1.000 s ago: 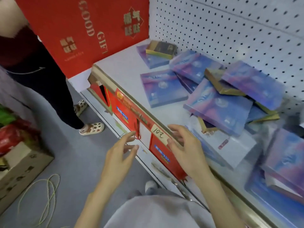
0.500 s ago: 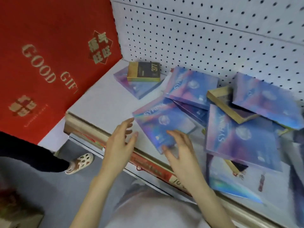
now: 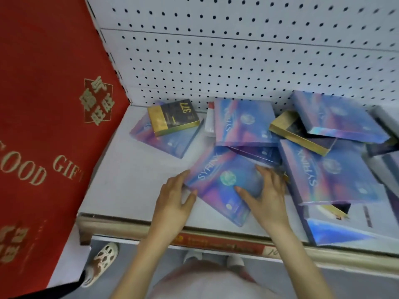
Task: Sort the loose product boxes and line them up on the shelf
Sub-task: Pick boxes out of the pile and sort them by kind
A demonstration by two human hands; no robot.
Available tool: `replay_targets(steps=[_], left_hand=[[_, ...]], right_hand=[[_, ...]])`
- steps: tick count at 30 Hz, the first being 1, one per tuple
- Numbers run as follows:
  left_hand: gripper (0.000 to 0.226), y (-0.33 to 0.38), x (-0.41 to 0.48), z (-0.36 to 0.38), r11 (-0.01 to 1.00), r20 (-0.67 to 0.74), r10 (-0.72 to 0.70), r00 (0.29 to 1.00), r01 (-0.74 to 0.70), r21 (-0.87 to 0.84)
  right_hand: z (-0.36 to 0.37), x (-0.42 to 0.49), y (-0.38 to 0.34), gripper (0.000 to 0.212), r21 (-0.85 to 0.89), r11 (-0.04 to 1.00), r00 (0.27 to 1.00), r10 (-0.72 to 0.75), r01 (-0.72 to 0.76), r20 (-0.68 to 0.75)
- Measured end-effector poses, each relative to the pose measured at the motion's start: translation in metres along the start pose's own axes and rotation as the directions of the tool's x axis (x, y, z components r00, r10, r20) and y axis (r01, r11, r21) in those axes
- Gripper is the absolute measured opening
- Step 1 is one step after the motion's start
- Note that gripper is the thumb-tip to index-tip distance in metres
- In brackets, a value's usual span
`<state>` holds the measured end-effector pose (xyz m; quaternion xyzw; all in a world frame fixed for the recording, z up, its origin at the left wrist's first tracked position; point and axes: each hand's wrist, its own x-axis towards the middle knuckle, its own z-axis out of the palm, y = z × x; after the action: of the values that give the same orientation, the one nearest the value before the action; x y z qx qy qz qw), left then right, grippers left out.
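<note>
Two bare hands are framing a SYRINX box (image 3: 224, 182), holographic blue and purple, which is lying flat and askew near the front of the white shelf (image 3: 129, 180). The left hand (image 3: 172, 199) is touching the box's left corner, its grip spread, with the fingers along one edge and the thumb against the other. The right hand (image 3: 267, 195) is resting on top of the box, its grip likewise spread, the thumb lying across the printed face and the fingers reaching the far right edge.

Behind and to the right, more boxes of the same kind are lying in a loose, overlapping heap. A second purple box (image 3: 244, 124) is sitting just behind the first, and a larger one (image 3: 330, 171) is lying to the right of it. A gold-edged box (image 3: 300, 134) is lying tilted, partly under a blue box (image 3: 336, 119) by the pegboard wall (image 3: 237, 61). At the back left, a black-and-gold box (image 3: 174, 116) marked 377 is resting on another purple box (image 3: 172, 145).

A red bag (image 3: 43, 126) lettered GOOD GIFT is standing at the shelf's left end. A red price strip (image 3: 216, 242) is running along the front rail, and a sandalled foot (image 3: 103, 257) is showing on the floor below.
</note>
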<state>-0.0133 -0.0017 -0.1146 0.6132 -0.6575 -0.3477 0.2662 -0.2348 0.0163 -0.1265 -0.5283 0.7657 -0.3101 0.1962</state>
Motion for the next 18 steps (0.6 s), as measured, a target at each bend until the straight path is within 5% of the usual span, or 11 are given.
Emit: replay_targets(steps=[8, 18], left_hand=[[0.051, 0.004, -0.004, -0.011, 1.000, -0.143, -0.001, 0.990, -0.003, -0.027], [0.068, 0.027, -0.011, -0.015, 0.862, -0.356, -0.215, 0.909, 0.005, -0.508]], right_hand=[[0.010, -0.011, -0.014, 0.068, 0.087, 0.995, 0.997, 0.061, -0.057, -0.041], [0.014, -0.023, -0.038, 0.063, 0.345, 0.919, 0.981, 0.182, -0.192, 0.064]])
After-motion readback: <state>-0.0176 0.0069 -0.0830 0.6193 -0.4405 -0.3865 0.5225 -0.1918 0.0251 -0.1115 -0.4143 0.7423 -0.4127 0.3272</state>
